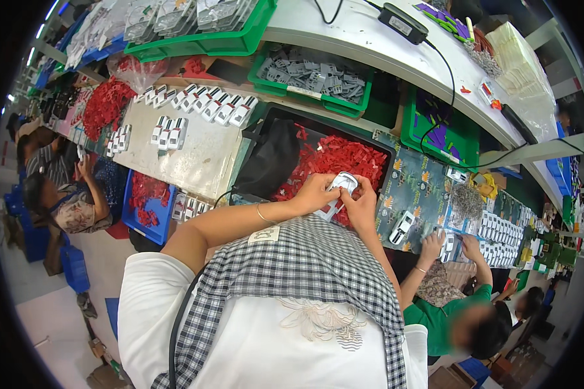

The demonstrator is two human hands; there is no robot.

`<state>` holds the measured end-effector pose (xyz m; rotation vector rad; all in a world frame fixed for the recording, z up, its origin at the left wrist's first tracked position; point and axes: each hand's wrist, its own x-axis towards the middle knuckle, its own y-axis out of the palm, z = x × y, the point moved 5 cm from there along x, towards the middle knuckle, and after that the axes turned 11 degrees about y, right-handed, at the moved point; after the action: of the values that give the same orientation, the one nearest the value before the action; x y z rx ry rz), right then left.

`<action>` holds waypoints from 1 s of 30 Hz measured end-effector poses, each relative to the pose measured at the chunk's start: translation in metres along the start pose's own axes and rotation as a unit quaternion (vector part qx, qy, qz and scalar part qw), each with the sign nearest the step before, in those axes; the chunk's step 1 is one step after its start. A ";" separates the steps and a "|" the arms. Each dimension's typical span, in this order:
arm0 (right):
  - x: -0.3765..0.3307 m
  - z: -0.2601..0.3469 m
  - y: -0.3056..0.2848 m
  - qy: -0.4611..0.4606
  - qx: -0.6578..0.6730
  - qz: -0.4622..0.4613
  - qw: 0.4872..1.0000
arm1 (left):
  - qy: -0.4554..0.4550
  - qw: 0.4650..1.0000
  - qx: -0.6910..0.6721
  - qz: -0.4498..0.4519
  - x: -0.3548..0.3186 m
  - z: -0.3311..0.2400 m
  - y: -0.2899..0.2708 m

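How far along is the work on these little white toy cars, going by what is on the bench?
Done: rows of white cars already stand on the board. In hand: the left hand and right hand together hold one white car over the black tray. Left: a large heap of red parts fills that tray, so plenty seems to remain.

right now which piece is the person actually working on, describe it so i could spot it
Find the black tray heaped with small red parts at the bench's middle. Over its near edge, the left hand and right hand meet around a white plastic piece. It is the only white piece held up, not laid in rows.
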<state>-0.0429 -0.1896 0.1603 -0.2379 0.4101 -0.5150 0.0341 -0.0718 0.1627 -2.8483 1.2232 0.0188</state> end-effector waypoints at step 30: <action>-0.035 -0.215 -0.129 0.154 -0.166 -0.279 0.933 | -0.093 0.752 0.586 -0.285 -0.094 0.161 -0.328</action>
<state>-0.2192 -0.3057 0.0209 -0.6139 0.7440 -1.0522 0.2085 0.2288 0.0158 -1.8389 0.0842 -0.3421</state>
